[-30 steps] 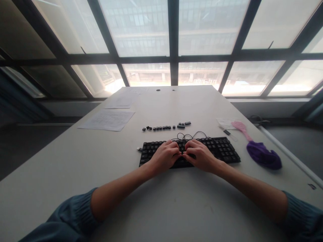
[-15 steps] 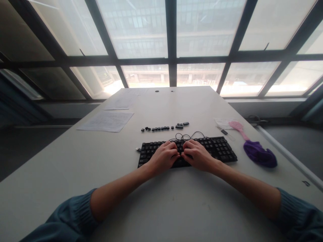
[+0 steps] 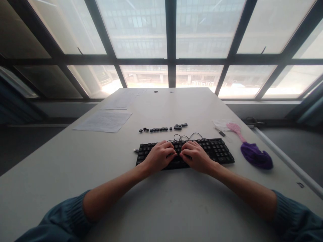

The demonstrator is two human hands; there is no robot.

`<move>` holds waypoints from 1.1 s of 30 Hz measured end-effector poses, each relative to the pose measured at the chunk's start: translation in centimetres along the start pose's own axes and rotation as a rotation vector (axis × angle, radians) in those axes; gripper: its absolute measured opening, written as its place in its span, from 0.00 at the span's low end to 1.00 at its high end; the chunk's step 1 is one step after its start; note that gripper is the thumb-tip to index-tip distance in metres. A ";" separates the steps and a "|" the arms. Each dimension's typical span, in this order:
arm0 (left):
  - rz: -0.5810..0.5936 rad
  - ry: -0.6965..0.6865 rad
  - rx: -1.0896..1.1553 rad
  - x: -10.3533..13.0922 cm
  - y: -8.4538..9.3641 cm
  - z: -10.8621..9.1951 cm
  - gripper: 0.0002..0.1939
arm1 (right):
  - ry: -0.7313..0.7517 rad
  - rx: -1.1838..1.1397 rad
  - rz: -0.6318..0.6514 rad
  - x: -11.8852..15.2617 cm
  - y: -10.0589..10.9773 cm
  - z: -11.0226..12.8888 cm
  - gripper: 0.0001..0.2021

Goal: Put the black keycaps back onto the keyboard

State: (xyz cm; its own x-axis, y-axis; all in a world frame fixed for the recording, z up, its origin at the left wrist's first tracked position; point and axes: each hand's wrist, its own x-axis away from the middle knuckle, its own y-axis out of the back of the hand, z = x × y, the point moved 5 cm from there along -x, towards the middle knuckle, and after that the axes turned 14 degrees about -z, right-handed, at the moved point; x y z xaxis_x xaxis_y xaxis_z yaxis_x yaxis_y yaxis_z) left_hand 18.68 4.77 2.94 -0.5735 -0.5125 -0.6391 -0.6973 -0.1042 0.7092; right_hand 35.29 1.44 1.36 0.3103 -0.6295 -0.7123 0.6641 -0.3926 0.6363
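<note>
A black keyboard (image 3: 219, 150) lies on the white table, its cable looped behind it and a USB plug (image 3: 136, 151) at its left end. My left hand (image 3: 160, 155) rests on the middle of the keyboard, fingers curled and pressed together. Close beside it, my right hand (image 3: 196, 156) is curled in the same way, the fingertips of both nearly meeting over the keys. Whatever the fingertips pinch, if anything, is hidden. Behind the keyboard, several loose black keycaps (image 3: 161, 129) stand in a row.
Papers (image 3: 104, 121) lie at the left of the table (image 3: 75, 168). On the right are a pink brush (image 3: 234, 127), a purple cloth (image 3: 256, 155), a clear bag (image 3: 220, 124) and a small dark tool (image 3: 222, 133). Large windows stand beyond the far edge.
The whole view has shifted slightly. My hands remain curled over the middle of the keyboard, with their fingertips slightly closer together.
</note>
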 end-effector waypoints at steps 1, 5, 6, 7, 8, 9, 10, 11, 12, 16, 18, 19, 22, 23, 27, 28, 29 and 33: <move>-0.029 0.015 0.004 -0.2 0.5 0.3 0.09 | -0.009 -0.011 -0.026 -0.2 0.4 -0.1 0.10; -0.130 0.098 -0.021 -2.0 2.6 2.3 0.09 | -0.106 -0.016 -0.126 -1.7 2.2 -2.0 0.06; -0.142 0.121 -0.034 -2.7 3.0 3.0 0.08 | -0.134 -0.004 -0.137 -2.3 2.6 -2.9 0.05; -0.143 0.143 -0.050 -3.6 3.2 3.9 0.07 | -0.158 0.014 -0.142 -3.0 2.9 -3.8 0.05; -0.138 0.164 -0.066 -4.6 3.2 4.8 0.06 | -0.173 0.034 -0.137 -3.8 3.0 -4.8 0.05; -0.124 0.182 -0.084 -5.6 3.0 5.8 0.06 | -0.180 0.064 -0.136 -4.7 2.9 -5.9 0.05; -0.100 0.200 -0.106 -6.7 2.5 6.8 0.06 | -0.179 0.095 -0.118 -5.7 2.6 -6.9 0.05; -0.082 0.236 -0.134 -7.8 2.0 7.8 0.07 | -0.182 0.127 -0.093 -6.7 2.2 -8.0 0.05; -0.048 0.274 -0.163 -8.8 1.2 8.9 0.07 | -0.188 0.173 -0.062 -7.7 1.6 -9.0 0.05; 0.069 0.328 -0.199 -11.9 -2.4 11.7 0.07 | -0.183 0.302 0.116 -10.6 -1.6 -11.9 0.05; 0.103 0.332 -0.202 -12.6 -3.9 12.5 0.07 | -0.162 0.308 0.167 -11.3 -2.9 -12.6 0.05; 0.121 0.329 -0.202 -12.8 -4.6 12.9 0.07 | -0.149 0.311 0.193 -11.4 -3.4 -12.9 0.06; 0.178 0.304 -0.190 -13.2 -6.2 13.7 0.07 | -0.116 0.314 0.264 -11.6 -4.4 -13.5 0.07; 0.197 0.294 -0.181 -13.2 -6.6 14.0 0.07 | -0.109 0.312 0.282 -11.6 -4.6 -13.8 0.07; 0.248 0.272 -0.148 -13.3 -7.6 14.9 0.08 | -0.094 0.302 0.333 -11.7 -5.3 -14.5 0.09; 0.253 0.274 -0.142 -13.3 -7.8 15.1 0.08 | -0.095 0.299 0.340 -11.7 -5.5 -14.7 0.09; 0.256 0.278 -0.137 -13.4 -7.9 15.2 0.08 | -0.097 0.297 0.343 -11.8 -5.6 -14.8 0.09; 0.253 0.291 -0.116 -13.7 -7.8 15.3 0.06 | -0.114 0.286 0.329 -12.1 -6.1 -15.1 0.08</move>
State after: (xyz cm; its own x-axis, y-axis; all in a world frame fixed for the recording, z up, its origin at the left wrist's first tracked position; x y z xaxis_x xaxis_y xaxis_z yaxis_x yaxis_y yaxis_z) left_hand 25.45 25.64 1.62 -0.5635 -0.7525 -0.3408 -0.4869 -0.0307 0.8729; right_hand 37.76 21.53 1.63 0.3858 -0.8155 -0.4315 0.3233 -0.3186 0.8911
